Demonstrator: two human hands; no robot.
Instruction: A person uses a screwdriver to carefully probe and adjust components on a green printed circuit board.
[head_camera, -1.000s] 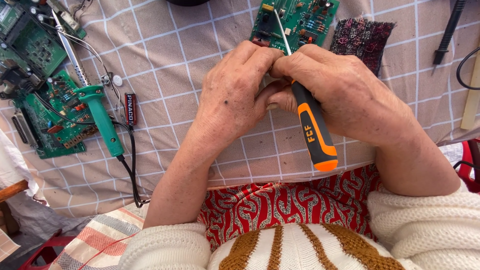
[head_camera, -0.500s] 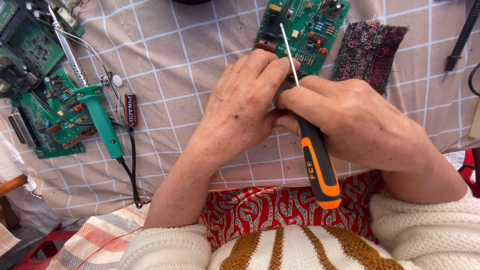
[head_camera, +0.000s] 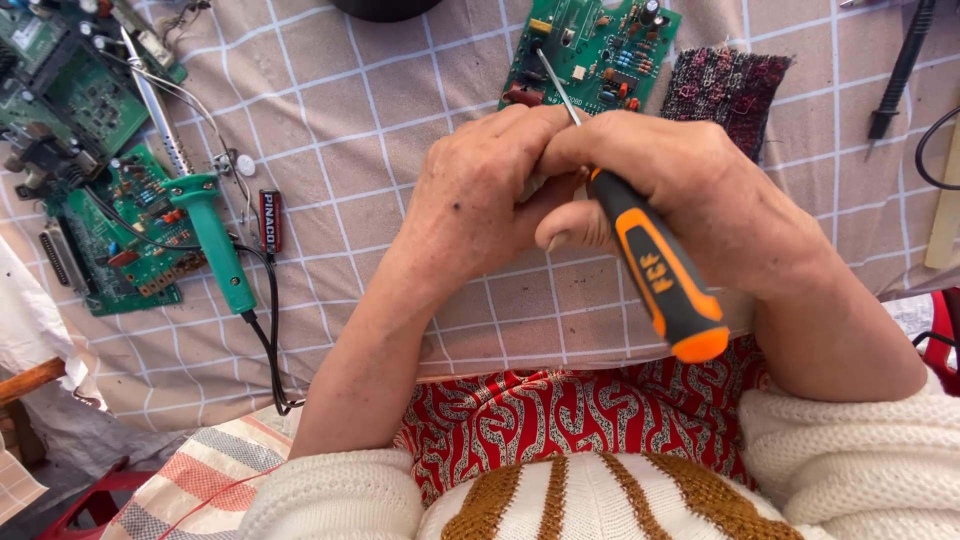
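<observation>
Bright, even daylight covers the tabletop (head_camera: 330, 130), casting only soft, short shadows under the hands. No harsh glare shows. Focus is sharp at the centre; the wide lens bends the cloth's grid lines near the edges.

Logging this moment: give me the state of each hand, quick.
Left hand: closed, fingers curled against the right hand; what it pinches cannot be told.
Right hand: closed on the orange-and-black screwdriver, shaft toward the green circuit board.
</observation>
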